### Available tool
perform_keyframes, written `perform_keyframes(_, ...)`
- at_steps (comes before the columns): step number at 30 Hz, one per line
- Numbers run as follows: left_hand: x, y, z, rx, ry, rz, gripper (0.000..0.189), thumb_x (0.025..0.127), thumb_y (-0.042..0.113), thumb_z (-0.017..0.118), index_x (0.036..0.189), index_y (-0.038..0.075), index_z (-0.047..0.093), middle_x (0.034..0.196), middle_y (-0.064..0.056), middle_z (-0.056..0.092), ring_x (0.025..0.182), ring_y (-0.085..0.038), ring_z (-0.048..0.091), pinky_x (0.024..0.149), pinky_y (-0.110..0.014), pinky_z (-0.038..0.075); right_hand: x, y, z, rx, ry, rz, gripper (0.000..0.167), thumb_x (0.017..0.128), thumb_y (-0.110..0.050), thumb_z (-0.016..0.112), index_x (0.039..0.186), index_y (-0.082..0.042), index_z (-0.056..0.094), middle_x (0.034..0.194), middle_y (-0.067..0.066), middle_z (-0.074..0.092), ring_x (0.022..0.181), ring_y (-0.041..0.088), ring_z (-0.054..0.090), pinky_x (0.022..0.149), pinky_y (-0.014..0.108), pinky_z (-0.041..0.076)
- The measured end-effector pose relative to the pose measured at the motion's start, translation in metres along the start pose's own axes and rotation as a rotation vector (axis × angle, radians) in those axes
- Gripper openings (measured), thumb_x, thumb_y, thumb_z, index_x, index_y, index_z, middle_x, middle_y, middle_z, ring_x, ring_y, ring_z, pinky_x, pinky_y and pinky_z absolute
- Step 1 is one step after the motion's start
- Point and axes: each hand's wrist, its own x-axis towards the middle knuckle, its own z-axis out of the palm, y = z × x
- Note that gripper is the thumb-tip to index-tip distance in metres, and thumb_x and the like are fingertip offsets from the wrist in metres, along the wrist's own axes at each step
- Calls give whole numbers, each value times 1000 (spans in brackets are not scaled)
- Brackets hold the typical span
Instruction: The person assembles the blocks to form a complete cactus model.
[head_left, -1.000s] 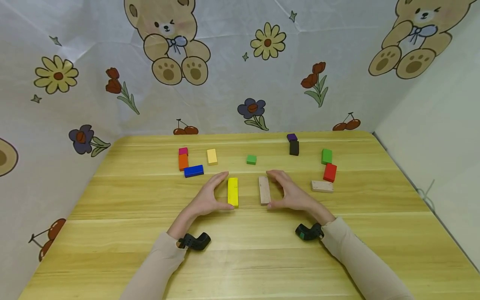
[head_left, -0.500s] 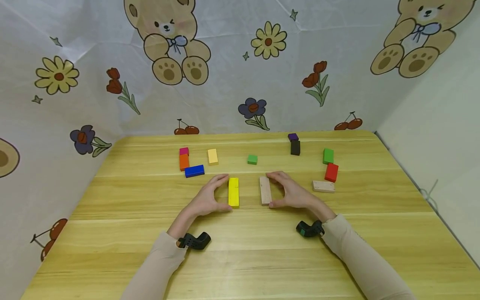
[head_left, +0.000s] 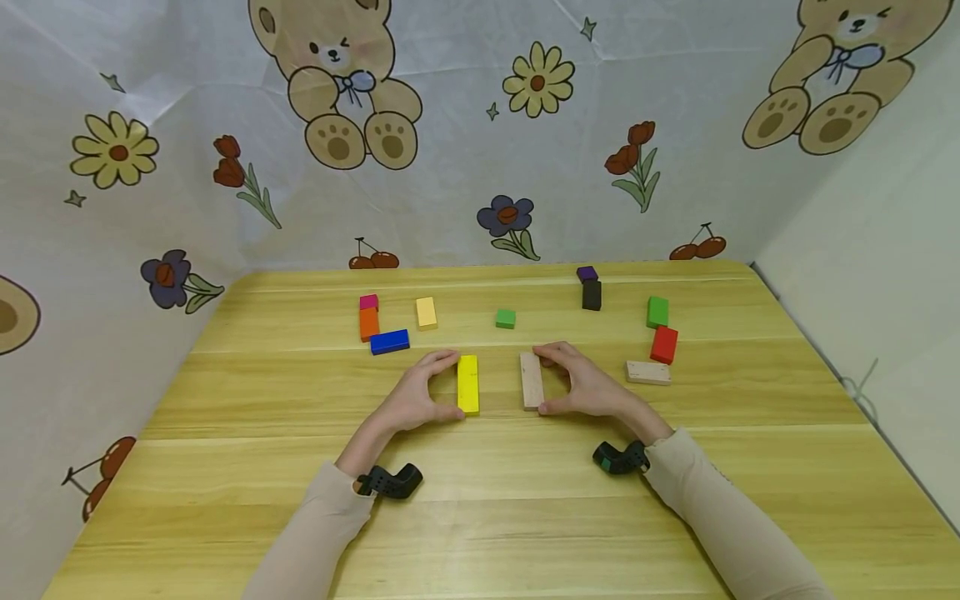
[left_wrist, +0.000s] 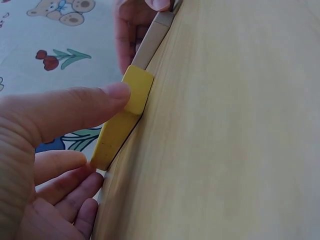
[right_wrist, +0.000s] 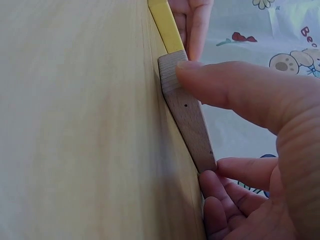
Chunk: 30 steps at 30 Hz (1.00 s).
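Pinching the long yellow block (head_left: pixel 468 385) by its two ends, the left hand (head_left: pixel 412 398) had its thumb on the near end and its fingertips by the far end. The right hand (head_left: pixel 588 392) pinched a plain wooden block (head_left: pixel 532 382) the same way. Each thumb stood about as far from the fingers as its block was long, so the hands looked like two big letter Cs. Both blocks seemed to rest on the wooden table (head_left: pixel 480 533), nearly side by side, with a gap between them. To do this well, I think both ends needed a soft, even squeeze, since pushing harder on one end could have made a block twist or slip. Low fingertips probably helped too.
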Motion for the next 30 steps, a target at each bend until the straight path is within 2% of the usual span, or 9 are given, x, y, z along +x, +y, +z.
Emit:
perform_keyframes(7, -1, 2, 0, 9, 29, 2, 89, 68, 16, 89, 145, 3, 46, 151, -9, 42, 143, -32, 34, 116, -54, 27, 0, -2, 0, -6, 15, 3, 90, 72, -19, 87, 146, 1, 41, 139, 12, 45, 125, 28, 47, 110, 51, 35)
perform_keyframes(14, -6, 5, 5, 6, 9, 5, 89, 67, 17, 90, 143, 1, 48, 150, -9, 43, 132, -33, 47, 110, -46, 40, 0, -5, -1, -44, 11, 12, 90, 72, -23, 88, 146, 2, 42, 138, 13, 47, 122, 27, 49, 105, 50, 40)
perform_keyframes(20, -12, 12, 14, 29, -11, 66, 86, 66, 18, 90, 139, -2, 51, 147, -10, 46, 130, -30, 48, 108, -46, 42, 3, -8, 0, -97, -8, 13, 90, 72, -25, 88, 144, 4, 43, 137, 15, 48, 119, 28, 52, 103, 47, 43)
perform_keyframes(25, -22, 23, 23, 47, -20, 77, 86, 64, 20, 91, 138, -1, 54, 146, -8, 48, 134, -29, 45, 111, -49, 38, 6, -11, -1, -147, -3, -9, 89, 71, -25, 88, 142, 7, 44, 136, 17, 50, 115, 28, 54, 102, 48, 44)
perform_keyframes(30, -33, 33, 36, 56, -44, 83, 87, 63, 23, 92, 138, 2, 55, 144, -5, 49, 131, -25, 47, 108, -47, 41, 9, -16, -1, -159, -8, 10, 89, 71, -27, 88, 142, 5, 45, 134, 16, 51, 115, 27, 54, 103, 48, 44)
